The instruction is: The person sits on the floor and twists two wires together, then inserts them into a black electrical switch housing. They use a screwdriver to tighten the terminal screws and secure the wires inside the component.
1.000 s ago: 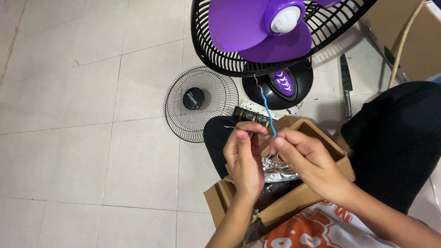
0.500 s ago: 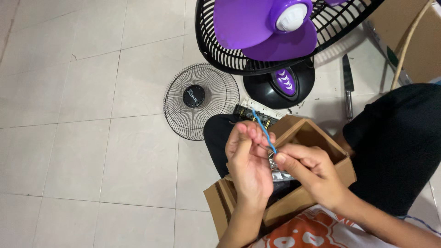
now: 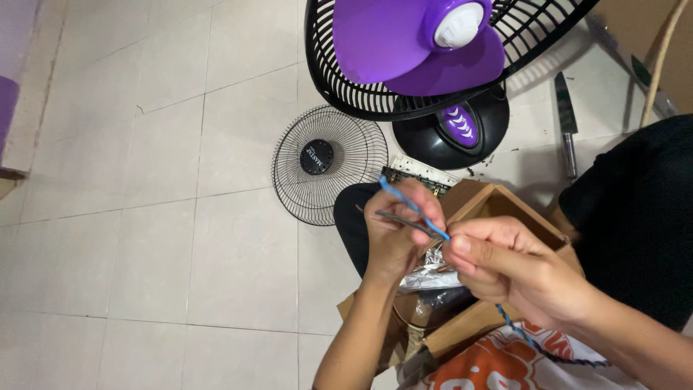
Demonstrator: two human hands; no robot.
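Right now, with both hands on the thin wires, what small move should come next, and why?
Probably pull the blue wire apart from the dark wire with the left hand. The two lie close together between the fingers, and the right hand already pinches their near end, so it can hold steady. Their tips are too small to judge.

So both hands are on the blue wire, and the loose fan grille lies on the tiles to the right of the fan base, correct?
Not quite. The head view shows the grille to the left of the fan base, not the right. The rest holds: left hand and right hand both pinch the blue wire.
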